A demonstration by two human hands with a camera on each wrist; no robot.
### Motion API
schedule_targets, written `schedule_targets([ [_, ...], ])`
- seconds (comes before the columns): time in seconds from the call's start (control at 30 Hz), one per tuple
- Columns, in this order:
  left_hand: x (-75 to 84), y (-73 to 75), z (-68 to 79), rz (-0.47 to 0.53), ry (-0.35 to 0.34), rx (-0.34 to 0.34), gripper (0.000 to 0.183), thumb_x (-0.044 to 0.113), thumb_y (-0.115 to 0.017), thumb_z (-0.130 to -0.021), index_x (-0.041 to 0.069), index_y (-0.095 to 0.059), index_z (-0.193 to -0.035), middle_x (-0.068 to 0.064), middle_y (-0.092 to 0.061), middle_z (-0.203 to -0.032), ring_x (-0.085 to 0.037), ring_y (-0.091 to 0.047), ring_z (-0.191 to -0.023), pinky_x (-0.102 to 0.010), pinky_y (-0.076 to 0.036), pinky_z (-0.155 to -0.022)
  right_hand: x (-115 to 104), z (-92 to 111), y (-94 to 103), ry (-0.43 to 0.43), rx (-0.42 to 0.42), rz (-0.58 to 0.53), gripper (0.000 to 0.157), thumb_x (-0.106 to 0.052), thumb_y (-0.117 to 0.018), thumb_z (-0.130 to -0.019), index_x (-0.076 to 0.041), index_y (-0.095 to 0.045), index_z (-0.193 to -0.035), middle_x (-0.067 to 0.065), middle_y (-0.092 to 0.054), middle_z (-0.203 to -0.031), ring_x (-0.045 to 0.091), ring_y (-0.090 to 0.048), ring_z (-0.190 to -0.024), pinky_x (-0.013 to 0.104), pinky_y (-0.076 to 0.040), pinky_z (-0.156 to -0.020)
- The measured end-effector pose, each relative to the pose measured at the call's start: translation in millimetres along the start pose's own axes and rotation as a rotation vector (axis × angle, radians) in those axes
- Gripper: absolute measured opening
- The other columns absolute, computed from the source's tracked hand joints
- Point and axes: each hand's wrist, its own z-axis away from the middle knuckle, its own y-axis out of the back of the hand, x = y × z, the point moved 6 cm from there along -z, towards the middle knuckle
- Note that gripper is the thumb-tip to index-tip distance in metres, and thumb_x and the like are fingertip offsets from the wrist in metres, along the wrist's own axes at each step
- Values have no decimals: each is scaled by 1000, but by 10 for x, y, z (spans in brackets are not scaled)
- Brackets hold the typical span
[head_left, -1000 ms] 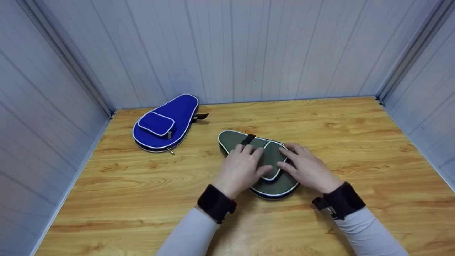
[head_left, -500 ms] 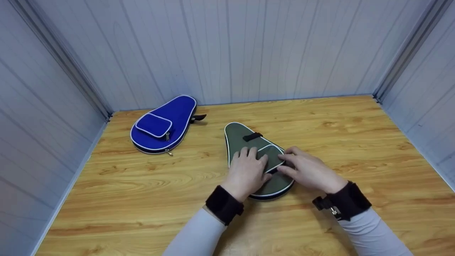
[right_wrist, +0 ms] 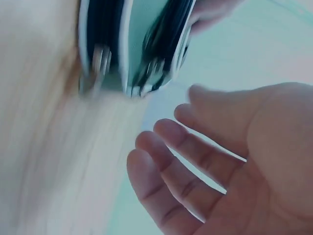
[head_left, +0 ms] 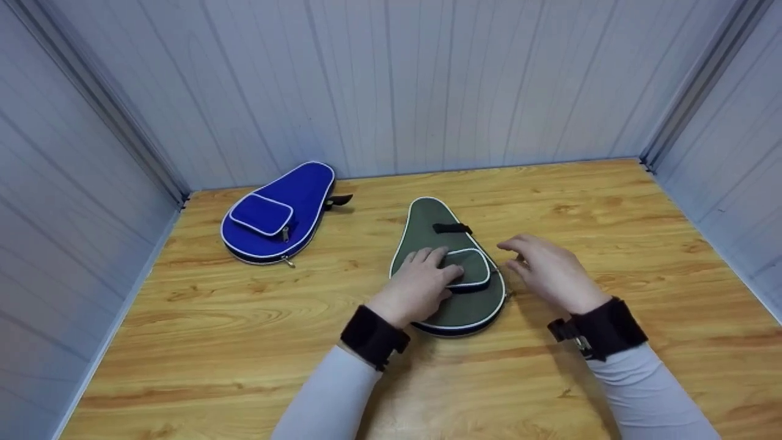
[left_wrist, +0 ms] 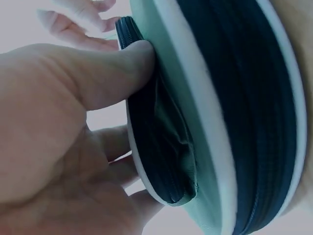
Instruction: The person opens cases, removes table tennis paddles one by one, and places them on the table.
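An olive-green table tennis paddle case (head_left: 427, 226) with white piping lies flat on the wooden table, narrow end pointing away. My left hand (head_left: 418, 284) holds it at the raised front pocket (head_left: 473, 269). In the left wrist view, the thumb (left_wrist: 139, 61) presses the pocket's dark zip side (left_wrist: 151, 142), and the other fingers reach over its face. My right hand (head_left: 550, 269) hovers just right of the case, fingers loosely bent, holding nothing. Zip pulls (right_wrist: 101, 61) hang at the case's edge near that hand, blurred in the right wrist view.
A blue paddle case (head_left: 305, 195) with a pocket and a black strap (head_left: 339, 200) lies at the back left. Pale panelled walls (head_left: 391, 85) stand behind the wooden table (head_left: 201, 342) and on both sides.
The green case has turned so its narrow end points away from me instead of far left. My right hand has let go and moved right; my left hand has stayed on the case.
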Motion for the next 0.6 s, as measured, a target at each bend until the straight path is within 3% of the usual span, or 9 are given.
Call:
schedule_targets([
  [0.1,-22,-17,-3,34,-6,-29,38,20,-69,-110,16,-70,-148,-24,-51,-163,-41,-48,-151,-57,-40,-122,17,-16,-36,32,-33,28,35,0,-71,-103,3,-73,-138,22,-74,-128,45,-71,-116,63,-55,-99],
  [0.33,-61,1,5,49,-11,-32,36,16,-68,-110,16,-69,-146,-23,-51,-164,-40,-46,-153,-56,-37,-124,-51,-33,-122,105,-82,6,31,-7,-78,-101,-5,-77,-132,16,-76,-124,42,-70,-118,62,-54,-100],
  [0.6,-87,-19,19,63,-35,-22,35,14,-67,-110,15,-69,-145,-24,-50,-163,-41,-46,-153,-56,-37,-124,-27,-50,-160,66,-72,7,14,-4,-79,-98,-6,-79,-112,9,-79,-107,35,-74,-103,58,-58,-89],
])
